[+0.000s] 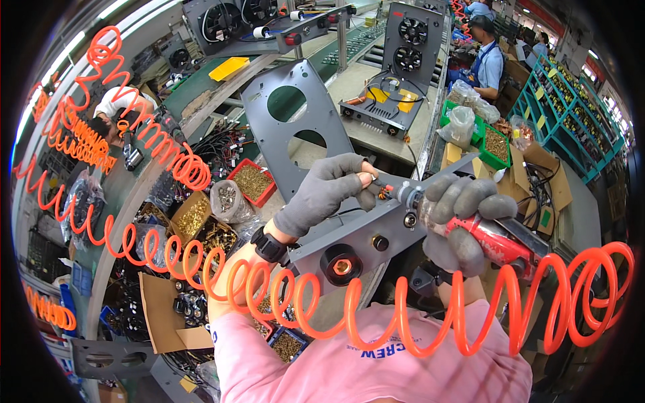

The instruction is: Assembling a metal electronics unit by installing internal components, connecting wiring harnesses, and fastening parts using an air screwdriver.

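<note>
A grey metal chassis stands in front of me, its upright panel (282,127) pierced by two large round holes. On its near face sit a round black socket (342,264) with a brass centre and a small black knob (380,242). My left hand (322,195), in a grey glove with some bare fingertips, is closed in a pinch above this face, beside small orange-red wires. What it pinches is too small to name. My gloved right hand (463,211) wraps round a red air-powered wrench (494,245), whose head (408,196) points left, close to my left fingertips.
An orange coiled air hose (351,305) stretches across the front. Left lie a red parts bin (270,192), bags of hardware and a cardboard box (156,312). Green bins (496,162) stand right. Another chassis with two fans (411,59) is farther back. Co-workers (490,67) work beyond.
</note>
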Demonstrator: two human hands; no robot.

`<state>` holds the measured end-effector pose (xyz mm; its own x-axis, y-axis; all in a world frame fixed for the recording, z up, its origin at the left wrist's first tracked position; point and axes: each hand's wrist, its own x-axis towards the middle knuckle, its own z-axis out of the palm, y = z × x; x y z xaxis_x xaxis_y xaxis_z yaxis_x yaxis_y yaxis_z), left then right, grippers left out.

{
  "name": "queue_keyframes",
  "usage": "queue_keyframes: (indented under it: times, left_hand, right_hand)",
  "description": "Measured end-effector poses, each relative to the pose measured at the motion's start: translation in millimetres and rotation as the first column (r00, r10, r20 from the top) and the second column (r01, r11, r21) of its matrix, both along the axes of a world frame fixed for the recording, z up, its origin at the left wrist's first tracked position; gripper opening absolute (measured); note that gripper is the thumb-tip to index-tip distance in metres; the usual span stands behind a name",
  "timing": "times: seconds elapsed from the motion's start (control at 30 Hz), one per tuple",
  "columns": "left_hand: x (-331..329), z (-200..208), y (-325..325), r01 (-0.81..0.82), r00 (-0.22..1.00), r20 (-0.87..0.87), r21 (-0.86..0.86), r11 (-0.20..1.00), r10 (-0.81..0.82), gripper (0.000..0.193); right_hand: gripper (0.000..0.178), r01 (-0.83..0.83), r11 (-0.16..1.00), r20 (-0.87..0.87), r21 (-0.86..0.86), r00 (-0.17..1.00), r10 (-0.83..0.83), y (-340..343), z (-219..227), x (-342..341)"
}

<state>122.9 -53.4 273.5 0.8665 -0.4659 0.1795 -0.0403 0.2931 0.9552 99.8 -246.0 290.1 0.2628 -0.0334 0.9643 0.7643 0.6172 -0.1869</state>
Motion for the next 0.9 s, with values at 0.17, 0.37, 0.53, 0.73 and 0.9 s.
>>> queue_keyframes:
  times: [0.17,0.37,0.53,0.73,0.9]
  left_hand:
    - [-1.1,3.2,-2.3,-0.031,0.997,-0.070,0.020,0.999,0.033,0.020]
    - [-1.1,1.2,-1.5,-0.023,0.991,-0.132,-0.009,1.000,0.022,0.020]
    - [-0.8,-1.6,-2.5,-0.003,0.989,-0.146,-0.021,1.000,0.000,0.021]
    - [-4.9,0.9,-3.1,0.008,0.984,-0.177,-0.006,1.000,-0.009,0.020]
    - [-5.5,3.5,-4.1,-0.002,0.984,-0.176,-0.001,1.000,0.002,0.020]
  right_hand:
    - [0.045,0.055,0.998,0.012,-0.007,0.998,-0.055,-4.3,2.4,0.4]
    - [0.047,0.005,1.000,0.052,-0.003,0.999,-0.005,-1.8,0.9,2.9]
    - [0.047,0.054,0.998,0.040,0.039,0.998,-0.055,-2.6,-1.2,3.0]
    - [0.047,0.041,0.999,0.030,0.005,0.999,-0.041,-6.5,-0.3,2.4]
    - [0.047,0.018,0.999,0.014,-0.048,1.000,-0.017,-5.8,3.1,-0.2]
